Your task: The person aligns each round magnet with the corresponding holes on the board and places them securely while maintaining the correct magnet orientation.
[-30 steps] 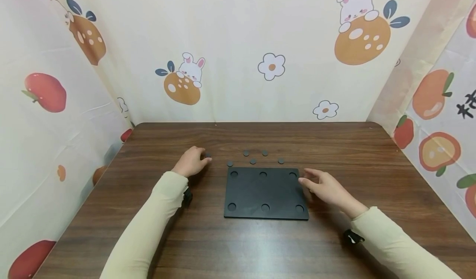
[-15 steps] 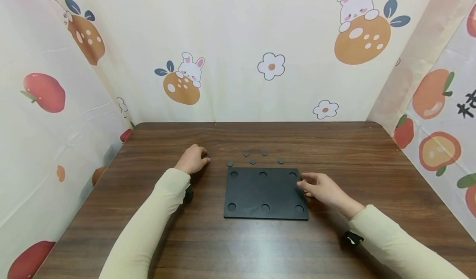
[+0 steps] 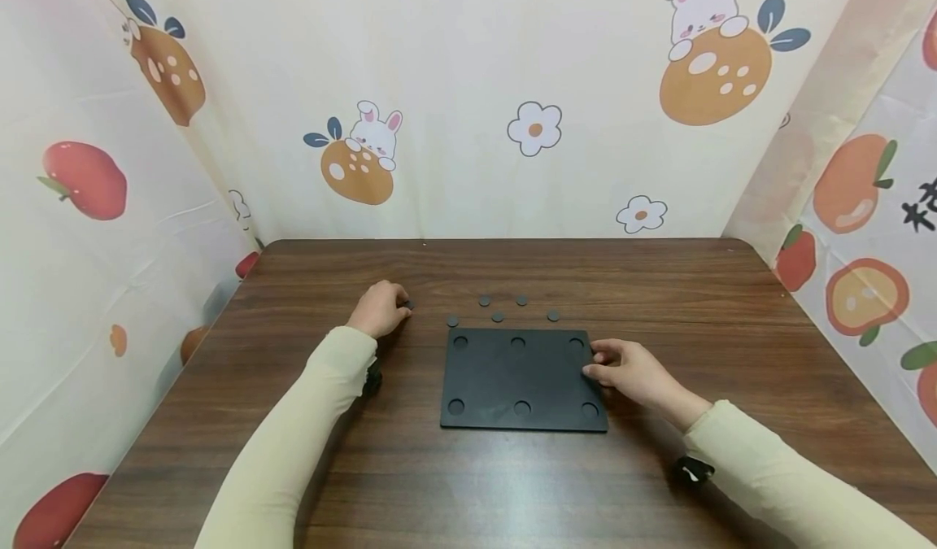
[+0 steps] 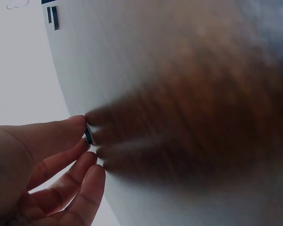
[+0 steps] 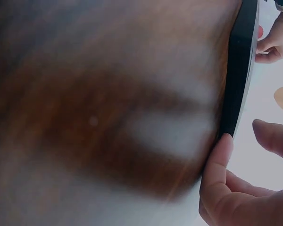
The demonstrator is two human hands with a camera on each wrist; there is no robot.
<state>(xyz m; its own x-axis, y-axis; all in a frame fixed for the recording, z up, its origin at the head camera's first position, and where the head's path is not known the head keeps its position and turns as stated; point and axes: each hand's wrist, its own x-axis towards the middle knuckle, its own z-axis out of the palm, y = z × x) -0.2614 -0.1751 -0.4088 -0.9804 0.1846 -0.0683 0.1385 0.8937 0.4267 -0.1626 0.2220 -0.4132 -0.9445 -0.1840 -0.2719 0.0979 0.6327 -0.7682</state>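
Note:
A flat black board point(image 3: 521, 374) with several round recesses lies on the brown table. Left of it, my left hand point(image 3: 376, 311) is low over the table and pinches a small black disc point(image 3: 409, 305). The left wrist view shows this disc point(image 4: 88, 135) between the thumb and a fingertip, close to the tabletop. My right hand point(image 3: 631, 372) is at the board's right edge with relaxed fingers. In the right wrist view an extended finger point(image 5: 218, 157) touches the board's edge point(image 5: 240, 61), while the thumb stands apart from it.
Several more black discs lie loose behind the board, among them one near its back left corner point(image 3: 452, 321) and one farther right point(image 3: 552, 316). The wooden table point(image 3: 410, 484) ends at a patterned curtain point(image 3: 468, 126) behind and at both sides.
My left hand has closed its fingertips in on the disc, which stays in about the same place. My right hand has moved slightly left, up against the board's edge.

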